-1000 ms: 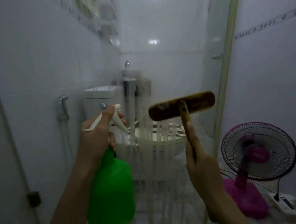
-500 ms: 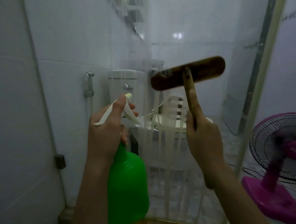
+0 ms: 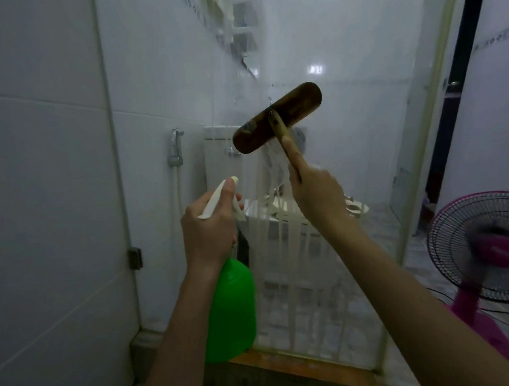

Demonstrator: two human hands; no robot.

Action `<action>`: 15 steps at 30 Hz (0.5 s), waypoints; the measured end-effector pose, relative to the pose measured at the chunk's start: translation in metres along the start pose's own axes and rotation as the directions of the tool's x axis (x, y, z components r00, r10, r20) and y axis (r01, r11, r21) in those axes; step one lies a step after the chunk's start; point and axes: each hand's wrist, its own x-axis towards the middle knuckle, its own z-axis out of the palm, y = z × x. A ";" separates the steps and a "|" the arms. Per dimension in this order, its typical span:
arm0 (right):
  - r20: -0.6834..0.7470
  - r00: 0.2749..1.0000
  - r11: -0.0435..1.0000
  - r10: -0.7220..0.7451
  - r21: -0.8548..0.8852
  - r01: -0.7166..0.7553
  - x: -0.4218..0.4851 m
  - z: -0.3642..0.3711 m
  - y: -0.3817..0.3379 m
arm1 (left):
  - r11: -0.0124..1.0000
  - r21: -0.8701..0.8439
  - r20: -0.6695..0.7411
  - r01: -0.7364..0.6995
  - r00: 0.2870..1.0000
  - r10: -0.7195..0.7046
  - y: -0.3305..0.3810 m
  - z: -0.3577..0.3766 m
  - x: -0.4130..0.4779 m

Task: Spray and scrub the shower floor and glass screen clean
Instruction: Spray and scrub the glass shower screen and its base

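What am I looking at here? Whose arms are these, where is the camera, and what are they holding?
No machine here: these are a person's two bare arms, filmed by a camera worn on their head, looking forward and down. The left hand grips a green spray bottle by its white sprayer. The right hand holds a brown wooden brush by its handle, head up at the glass screen. White soapy streaks run down the glass. Through it shows a toilet; a pink fan stands to the right.

walls: white tiles (image 3: 40, 174) | toilet cistern (image 3: 218, 147) at back | pink fan (image 3: 492, 248) at right | light: dim
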 end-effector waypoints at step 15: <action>-0.007 0.999 0.999 -0.034 0.029 0.034 -0.015 0.011 0.009 | 0.996 -0.086 -0.021 -0.030 0.999 0.028 -0.011 -0.007 0.008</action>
